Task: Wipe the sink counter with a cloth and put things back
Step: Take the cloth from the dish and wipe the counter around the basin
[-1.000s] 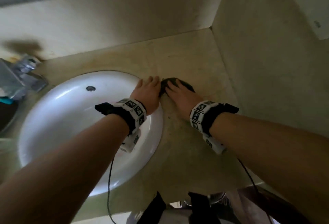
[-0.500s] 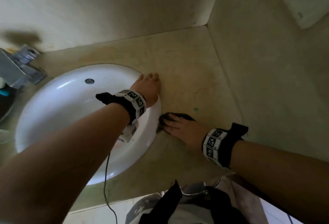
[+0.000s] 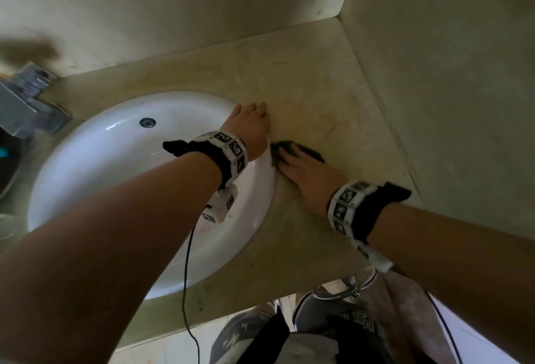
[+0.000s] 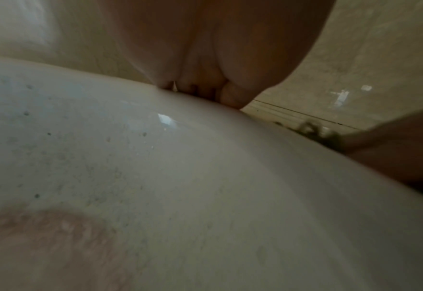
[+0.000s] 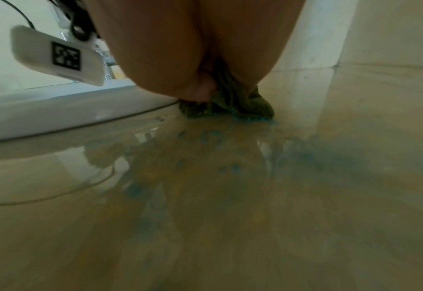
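Observation:
A dark green cloth (image 3: 311, 151) lies bunched on the beige stone counter (image 3: 318, 88), right against the right rim of the white sink (image 3: 130, 178). My right hand (image 3: 286, 158) presses down on it with straight fingers, so most of the cloth is hidden. In the right wrist view the cloth (image 5: 245, 106) bulges out under my palm, and the counter (image 5: 230, 196) before it looks wet and streaked. My left hand (image 3: 252, 110) rests flat on the sink rim just beyond the cloth and holds nothing. Its fingertips (image 4: 200, 91) touch the rim.
A chrome faucet (image 3: 26, 108) stands at the sink's far left, with a dark round object (image 3: 7, 161) beside it. Walls close the counter at the back and right (image 3: 448, 103). A metal ring (image 3: 344, 285) hangs under the counter's front edge.
My right hand dragged the cloth back toward me along the sink rim, then pushed it away again to beside my left wrist. My left hand stayed on the rim.

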`<state>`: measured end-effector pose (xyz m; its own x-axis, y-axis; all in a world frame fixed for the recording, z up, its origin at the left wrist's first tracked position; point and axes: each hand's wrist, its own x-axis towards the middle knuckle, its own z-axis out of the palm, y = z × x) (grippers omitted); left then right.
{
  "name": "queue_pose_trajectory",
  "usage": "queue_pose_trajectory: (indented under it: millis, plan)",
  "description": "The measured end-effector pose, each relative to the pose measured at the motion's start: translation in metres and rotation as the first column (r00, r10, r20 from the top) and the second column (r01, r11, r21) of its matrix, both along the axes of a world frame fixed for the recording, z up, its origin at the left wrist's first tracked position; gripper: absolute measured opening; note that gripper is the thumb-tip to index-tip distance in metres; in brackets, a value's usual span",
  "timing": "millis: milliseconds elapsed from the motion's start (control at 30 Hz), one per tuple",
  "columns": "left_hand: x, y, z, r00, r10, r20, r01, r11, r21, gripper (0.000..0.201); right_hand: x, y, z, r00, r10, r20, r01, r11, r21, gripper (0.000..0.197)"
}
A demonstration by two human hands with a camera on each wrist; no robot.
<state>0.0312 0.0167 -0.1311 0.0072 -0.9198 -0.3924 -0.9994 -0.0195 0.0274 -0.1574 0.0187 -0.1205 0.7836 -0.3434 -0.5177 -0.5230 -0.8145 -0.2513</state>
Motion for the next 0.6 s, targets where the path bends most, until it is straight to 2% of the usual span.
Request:
queue_pose_trajectory:
  millis: [100, 233, 367, 467, 600]
  plan:
    - [0.001, -0.001, -0.003, 1.0, -0.017, 0.009, 0.017, 1.0, -0.001, 0.055, -0.016, 0.016, 0.001, 0.999, 0.032, -0.018, -0.031, 0.998, 0.059, 0.061]
    - [0.003, -0.003, -0.007, 0.999, -0.029, 0.024, 0.029, 1.0, 0.008, 0.055, -0.018, 0.009, -0.003, 0.999, 0.033, -0.02, -0.032, 0.997, 0.069, 0.061]
    - [0.004, -0.002, -0.008, 0.999, -0.038, 0.021, 0.038, 0.999, -0.006, 0.053, 0.0, -0.007, -0.011, 0.995, -0.096, 0.033, 0.095, 0.995, 0.021, 0.06]
    - [0.004, -0.003, -0.008, 0.999, -0.034, 0.01, 0.033, 0.999, 0.008, 0.052, 0.009, -0.017, -0.015, 0.99, -0.138, 0.031, 0.14, 0.989, -0.051, 0.062]
    - [0.005, -0.004, -0.01, 1.0, -0.018, 0.007, 0.018, 1.0, 0.017, 0.055, -0.011, -0.045, -0.005, 0.963, -0.259, -0.07, 0.248, 0.959, -0.135, 0.062]
